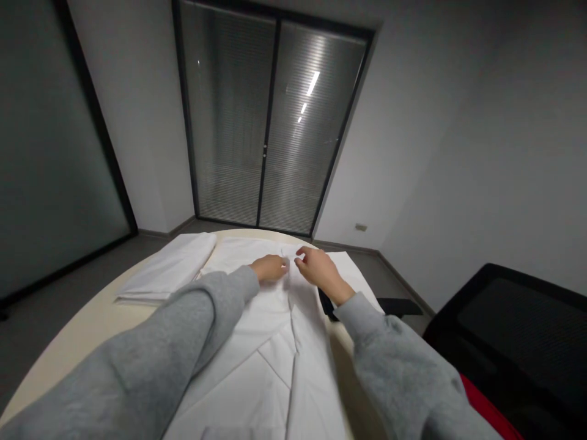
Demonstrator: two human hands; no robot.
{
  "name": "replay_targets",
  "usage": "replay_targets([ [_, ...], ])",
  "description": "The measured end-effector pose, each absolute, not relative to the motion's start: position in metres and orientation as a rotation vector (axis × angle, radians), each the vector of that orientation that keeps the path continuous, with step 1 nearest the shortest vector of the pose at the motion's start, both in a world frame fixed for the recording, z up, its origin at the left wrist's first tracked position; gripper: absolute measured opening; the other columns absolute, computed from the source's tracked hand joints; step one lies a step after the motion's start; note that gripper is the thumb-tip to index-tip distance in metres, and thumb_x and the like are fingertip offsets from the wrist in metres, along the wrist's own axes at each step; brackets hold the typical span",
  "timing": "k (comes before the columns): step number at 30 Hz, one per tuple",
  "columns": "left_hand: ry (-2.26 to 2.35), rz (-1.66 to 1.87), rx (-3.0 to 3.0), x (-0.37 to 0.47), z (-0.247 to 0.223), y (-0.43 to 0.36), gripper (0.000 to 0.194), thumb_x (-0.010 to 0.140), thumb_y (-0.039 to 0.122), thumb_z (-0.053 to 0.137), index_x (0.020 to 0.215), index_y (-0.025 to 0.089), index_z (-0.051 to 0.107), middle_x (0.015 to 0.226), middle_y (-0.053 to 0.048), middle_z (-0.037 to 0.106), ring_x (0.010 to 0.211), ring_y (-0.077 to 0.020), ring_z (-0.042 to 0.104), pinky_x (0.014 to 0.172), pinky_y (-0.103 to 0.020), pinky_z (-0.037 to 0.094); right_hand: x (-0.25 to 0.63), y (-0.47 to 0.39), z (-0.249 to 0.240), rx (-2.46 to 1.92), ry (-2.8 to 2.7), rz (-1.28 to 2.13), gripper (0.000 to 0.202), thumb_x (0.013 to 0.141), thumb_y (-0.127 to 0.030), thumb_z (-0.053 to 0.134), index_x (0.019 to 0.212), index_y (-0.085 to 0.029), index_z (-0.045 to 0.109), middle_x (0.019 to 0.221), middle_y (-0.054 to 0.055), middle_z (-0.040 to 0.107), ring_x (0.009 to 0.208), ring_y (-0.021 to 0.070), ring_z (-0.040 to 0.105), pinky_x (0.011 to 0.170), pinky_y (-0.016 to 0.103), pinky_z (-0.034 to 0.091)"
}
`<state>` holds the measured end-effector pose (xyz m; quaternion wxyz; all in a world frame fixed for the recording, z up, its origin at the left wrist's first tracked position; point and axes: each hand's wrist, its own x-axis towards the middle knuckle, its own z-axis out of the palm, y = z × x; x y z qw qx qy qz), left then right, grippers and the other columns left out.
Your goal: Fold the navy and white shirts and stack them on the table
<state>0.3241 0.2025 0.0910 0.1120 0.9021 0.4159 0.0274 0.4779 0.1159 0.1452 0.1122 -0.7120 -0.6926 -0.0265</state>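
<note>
Across the far side of the room, at twelve o'clock from the view's centre, stands a black-framed glass double door (270, 122) backed by slatted blinds; a plain pale-grey wall (440, 122) extends at two o'clock, and a frosted, black-edged glass panel (50, 153) at ten. Below, toward seven o'clock, lies a round, cream-topped table (87, 348). A black, mesh-backed office chair (518, 330) occupies four o'clock, with a bright red patch of material (488, 406) beside its lower part.

Spread on the table at six o'clock is a white cloth garment (270, 379), its long edge running lengthwise, crossed at the left by oblique seams. Between eight and nine o'clock lies a flat, folded white cloth bundle (167, 266), close to the garment. Both forearms, in grey knit sleeves, reach over the garment toward its far end.

At seven o'clock, the left hand (270, 267) has its fingers curled and closed, pinching the garment near its long edge. At five o'clock, the right hand (321, 269) is partly open, thumb and forefinger curved and apart, just beside the same edge. A dark object (326, 302), too hidden to identify, shows beneath the right wrist. Smallest is the pale, rectangular wall socket (361, 227), at three o'clock.
</note>
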Motion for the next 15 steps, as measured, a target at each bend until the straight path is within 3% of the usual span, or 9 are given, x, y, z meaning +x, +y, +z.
replay_targets([
  [3,1.308,0.239,2.619,0.339,0.068,0.201,0.04,0.103,0.035,0.04,0.127,0.021,0.069,0.134,-0.015,0.067,0.122,-0.0352,0.06,0.095,-0.046,0.05,0.473,0.171,0.151,-2.197,-2.083,-0.14,0.035,0.099,-0.037,0.06,0.127,-0.017,0.068,0.129,0.016,0.071,0.121,0.0311,0.066,0.098,0.042,0.051],
  [7,1.322,0.436,2.633,0.336,0.039,0.186,0.041,0.107,0.032,0.032,0.126,0.023,0.067,0.133,-0.011,0.067,0.125,-0.0317,0.054,0.099,-0.047,0.046,0.453,0.217,0.131,-2.335,-2.163,-0.115,0.036,0.097,-0.041,0.071,0.123,-0.016,0.068,0.133,0.012,0.067,0.123,0.0287,0.063,0.104,0.051,0.051],
  [11,1.278,0.545,2.624,0.333,0.031,0.187,0.038,0.107,0.034,0.036,0.127,0.025,0.067,0.131,-0.009,0.069,0.122,-0.0301,0.053,0.098,-0.046,0.045,0.456,0.23,0.126,-2.43,-2.115,-0.098,0.035,0.1,-0.041,0.068,0.125,-0.017,0.066,0.129,0.01,0.067,0.113,0.0252,0.067,0.098,0.049,0.057],
  [15,1.236,0.605,2.602,0.333,0.029,0.193,0.042,0.104,0.036,0.044,0.14,0.024,0.062,0.136,-0.008,0.067,0.122,-0.0318,0.052,0.1,-0.048,0.043,0.508,0.227,0.164,-2.541,-1.915,-0.191,0.036,0.1,-0.042,0.067,0.125,-0.016,0.066,0.127,0.011,0.068,0.111,0.0248,0.068,0.096,0.047,0.057],
])
